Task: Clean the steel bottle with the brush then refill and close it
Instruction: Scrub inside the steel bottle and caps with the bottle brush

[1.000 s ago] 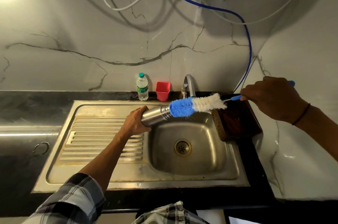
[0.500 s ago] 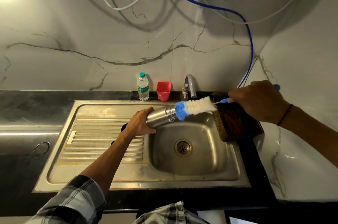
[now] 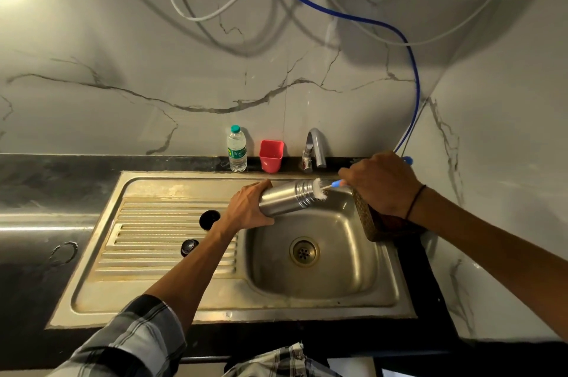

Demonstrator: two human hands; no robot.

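Gripping the steel bottle (image 3: 284, 199) sideways over the sink (image 3: 322, 290), the left hand (image 3: 249, 210) could slip as the right hand (image 3: 379, 183), fingers curled around the brush (image 3: 319, 189) handle, scrubs hard.

Checked grey-and-white sleeve (image 3: 135, 339) on the left arm; thin dark band (image 3: 415, 201) on the right wrist

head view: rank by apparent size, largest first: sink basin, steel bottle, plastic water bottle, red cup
1. sink basin, by far the largest.
2. steel bottle, partly covered by the left hand, so its full length is hidden.
3. plastic water bottle.
4. red cup.
Both stand farther back, so the bottle's lead over them may be partly nearness.
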